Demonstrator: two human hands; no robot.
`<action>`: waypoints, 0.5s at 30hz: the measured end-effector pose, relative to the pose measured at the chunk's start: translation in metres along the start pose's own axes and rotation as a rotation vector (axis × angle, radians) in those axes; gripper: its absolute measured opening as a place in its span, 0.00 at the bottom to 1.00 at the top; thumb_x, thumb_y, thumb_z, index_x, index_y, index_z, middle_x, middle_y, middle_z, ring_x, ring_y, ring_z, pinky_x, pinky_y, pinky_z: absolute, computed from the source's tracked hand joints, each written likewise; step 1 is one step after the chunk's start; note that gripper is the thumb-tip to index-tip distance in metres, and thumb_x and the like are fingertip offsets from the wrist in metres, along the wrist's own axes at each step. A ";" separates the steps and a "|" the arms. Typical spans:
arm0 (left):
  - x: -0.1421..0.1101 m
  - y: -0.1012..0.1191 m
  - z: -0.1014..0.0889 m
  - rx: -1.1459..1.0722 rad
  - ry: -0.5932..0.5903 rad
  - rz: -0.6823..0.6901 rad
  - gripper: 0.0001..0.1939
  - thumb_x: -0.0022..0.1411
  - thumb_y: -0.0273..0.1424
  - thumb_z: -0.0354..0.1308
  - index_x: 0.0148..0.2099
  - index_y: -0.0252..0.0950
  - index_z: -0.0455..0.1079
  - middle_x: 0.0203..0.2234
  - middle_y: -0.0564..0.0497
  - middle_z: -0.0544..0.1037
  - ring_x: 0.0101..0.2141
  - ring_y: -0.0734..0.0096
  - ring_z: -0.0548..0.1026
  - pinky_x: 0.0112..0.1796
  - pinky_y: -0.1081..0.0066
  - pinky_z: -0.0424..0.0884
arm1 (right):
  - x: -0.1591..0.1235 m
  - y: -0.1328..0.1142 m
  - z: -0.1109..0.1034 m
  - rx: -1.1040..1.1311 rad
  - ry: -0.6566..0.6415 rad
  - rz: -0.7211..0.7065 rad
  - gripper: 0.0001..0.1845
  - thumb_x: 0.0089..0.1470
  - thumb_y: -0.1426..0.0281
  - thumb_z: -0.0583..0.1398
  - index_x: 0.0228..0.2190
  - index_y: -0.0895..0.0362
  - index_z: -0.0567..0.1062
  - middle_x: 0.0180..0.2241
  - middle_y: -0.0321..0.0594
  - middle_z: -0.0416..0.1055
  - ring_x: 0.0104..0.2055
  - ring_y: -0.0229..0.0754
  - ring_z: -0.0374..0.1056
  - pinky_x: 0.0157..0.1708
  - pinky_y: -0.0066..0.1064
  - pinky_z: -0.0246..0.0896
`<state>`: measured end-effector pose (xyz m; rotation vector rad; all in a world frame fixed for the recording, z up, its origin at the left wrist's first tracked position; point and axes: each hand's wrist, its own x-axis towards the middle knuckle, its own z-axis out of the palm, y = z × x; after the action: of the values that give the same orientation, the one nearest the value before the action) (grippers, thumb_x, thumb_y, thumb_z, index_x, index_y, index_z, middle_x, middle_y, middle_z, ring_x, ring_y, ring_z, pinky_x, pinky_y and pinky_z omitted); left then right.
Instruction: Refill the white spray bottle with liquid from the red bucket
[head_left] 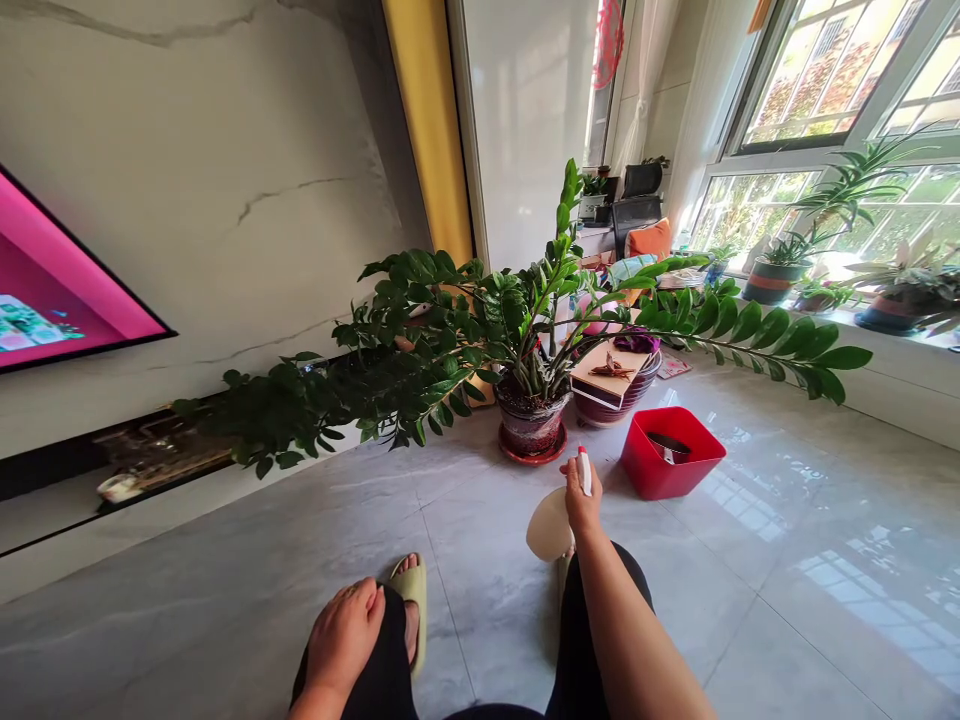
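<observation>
My right hand (580, 503) is closed round the top of a small cream spray bottle (550, 524) with a white and red nozzle, held out in front of my right knee. The nozzle faces a large leafy plant (517, 330) in a glazed dark pot (531, 425) on a red saucer. My left hand (343, 632) rests flat on my left knee with its fingers stretched out and holds nothing. My foot in a yellow slipper (415, 598) shows beside it on the grey tiled floor.
A red square tub (670, 455) stands right of the pot, a second pot (615, 390) with cardboard on it behind. A TV (52, 290) hangs on the marble wall at left. Potted plants (780, 265) line the window sill at right.
</observation>
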<state>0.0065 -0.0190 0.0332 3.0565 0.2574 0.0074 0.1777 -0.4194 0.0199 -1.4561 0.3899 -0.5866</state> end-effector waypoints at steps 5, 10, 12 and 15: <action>0.000 -0.001 0.000 0.005 0.000 0.018 0.18 0.71 0.41 0.32 0.29 0.42 0.52 0.28 0.47 0.73 0.36 0.58 0.73 0.42 0.59 0.58 | 0.000 0.002 -0.001 -0.001 -0.011 -0.029 0.29 0.54 0.40 0.62 0.33 0.54 0.75 0.31 0.42 0.77 0.34 0.49 0.72 0.39 0.40 0.67; 0.001 0.002 -0.003 0.024 -0.031 0.002 0.18 0.71 0.40 0.32 0.30 0.42 0.51 0.28 0.46 0.73 0.36 0.57 0.73 0.42 0.59 0.57 | -0.001 -0.004 -0.002 -0.041 -0.032 -0.108 0.27 0.56 0.43 0.62 0.39 0.55 0.77 0.37 0.45 0.78 0.39 0.51 0.72 0.46 0.43 0.67; 0.001 0.002 -0.004 0.033 -0.037 -0.005 0.18 0.71 0.40 0.32 0.30 0.42 0.51 0.28 0.47 0.73 0.36 0.57 0.73 0.41 0.59 0.57 | -0.001 -0.006 -0.002 -0.052 -0.035 -0.138 0.27 0.56 0.43 0.62 0.39 0.55 0.77 0.38 0.46 0.78 0.40 0.52 0.73 0.47 0.44 0.67; 0.001 0.001 -0.002 0.034 -0.034 -0.003 0.18 0.72 0.40 0.33 0.30 0.42 0.52 0.29 0.47 0.73 0.36 0.58 0.73 0.42 0.60 0.57 | -0.001 -0.007 -0.001 -0.046 -0.051 -0.151 0.27 0.57 0.43 0.62 0.39 0.56 0.77 0.39 0.47 0.78 0.41 0.52 0.73 0.48 0.44 0.67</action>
<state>0.0073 -0.0202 0.0356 3.0865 0.2633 -0.0496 0.1754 -0.4202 0.0267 -1.5502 0.2566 -0.6637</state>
